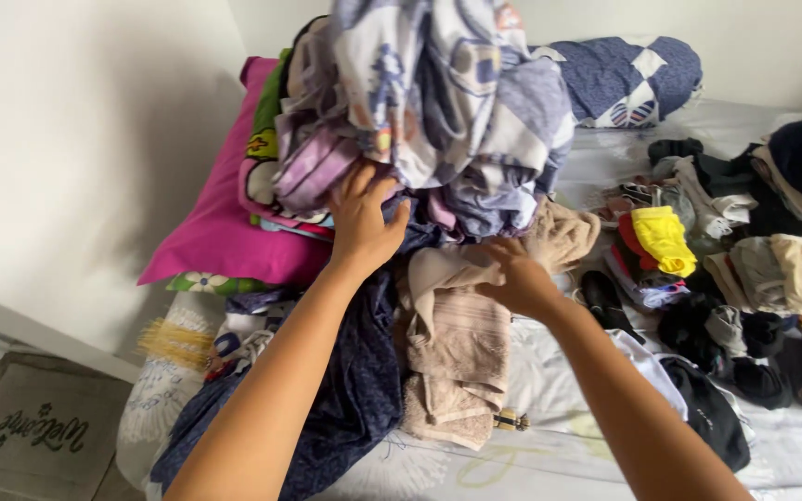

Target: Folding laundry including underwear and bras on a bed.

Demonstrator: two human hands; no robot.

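**Two hands in one heap of laundry**

Two hands work at the foot of a big mound of patterned bedding (438, 102) piled on a bed (549, 445); the left hand (362, 218) presses up into the mound's lower edge, fingers spread and curled into the purple-and-white folds, seemingly propping it so it does not slump; the right hand (512, 274) closes on a beige towel (452, 348) that lies just under the mound, fingers pinched on its top fold. One dark blue cloth (355, 390) drapes beneath the left forearm; one pink pillow (225, 213) leans against the wall, and one blue pillow (628, 79) lies behind; one yellow garment (663, 237) tops the many small clothes scattered to the right, too tangled to count.
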